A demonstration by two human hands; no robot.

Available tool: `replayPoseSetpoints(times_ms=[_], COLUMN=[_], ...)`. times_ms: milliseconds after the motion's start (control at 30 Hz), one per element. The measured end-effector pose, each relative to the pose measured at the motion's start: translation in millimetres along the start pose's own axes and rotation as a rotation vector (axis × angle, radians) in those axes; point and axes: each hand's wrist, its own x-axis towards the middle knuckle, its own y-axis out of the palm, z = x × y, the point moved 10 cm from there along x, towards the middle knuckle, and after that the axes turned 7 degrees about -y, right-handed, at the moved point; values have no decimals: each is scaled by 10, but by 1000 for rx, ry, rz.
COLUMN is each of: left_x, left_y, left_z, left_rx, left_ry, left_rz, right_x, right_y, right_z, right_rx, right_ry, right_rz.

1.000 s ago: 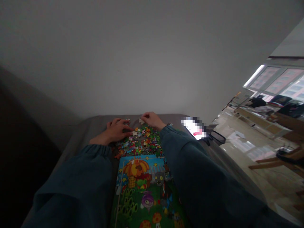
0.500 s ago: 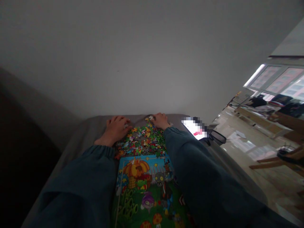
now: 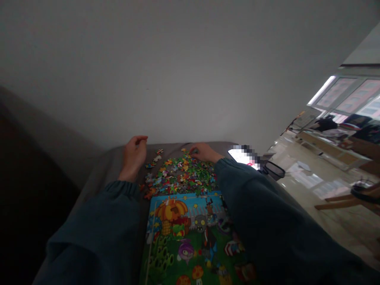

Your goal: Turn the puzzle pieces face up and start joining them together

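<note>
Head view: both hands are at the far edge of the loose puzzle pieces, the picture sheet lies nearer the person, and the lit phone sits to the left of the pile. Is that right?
Not quite. In the head view the phone sits to the right of the pieces, beyond the right hand. The rest holds: the left hand and right hand are at the pile's far edge, and the sheet lies nearer the person.
</note>
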Motion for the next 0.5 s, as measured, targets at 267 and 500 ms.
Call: replayPoseSetpoints(times_ms=[267, 500], left_x=[20, -168], left_y=[-57, -197], left_z=[6, -595], left_rx=[-161, -84], left_ry=[-76, 46], left_rz=[-26, 40], right_x=[-1105, -1625], right_y=[-446, 55], right_z=[-235, -611], right_rx=[92, 30], right_ry=[-111, -20], right_rz=[-3, -38])
